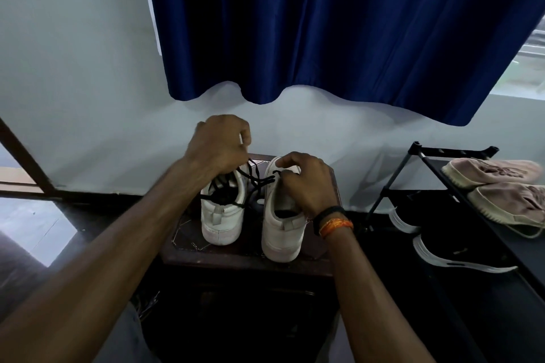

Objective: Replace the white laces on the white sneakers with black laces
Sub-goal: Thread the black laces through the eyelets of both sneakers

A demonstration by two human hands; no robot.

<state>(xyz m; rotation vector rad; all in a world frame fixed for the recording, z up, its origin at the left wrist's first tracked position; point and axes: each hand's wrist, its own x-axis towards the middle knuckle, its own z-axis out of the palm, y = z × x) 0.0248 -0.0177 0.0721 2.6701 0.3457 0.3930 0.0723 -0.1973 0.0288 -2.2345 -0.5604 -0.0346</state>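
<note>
A room in a home is shown, most likely a bedroom or an entrance corner. A dark blue curtain is hung over a window on a plain pale wall. A black shoe rack is placed at the right, and beige shoes and dark shoes with white soles are kept on it. A small dark wooden table is set against the wall.
</note>
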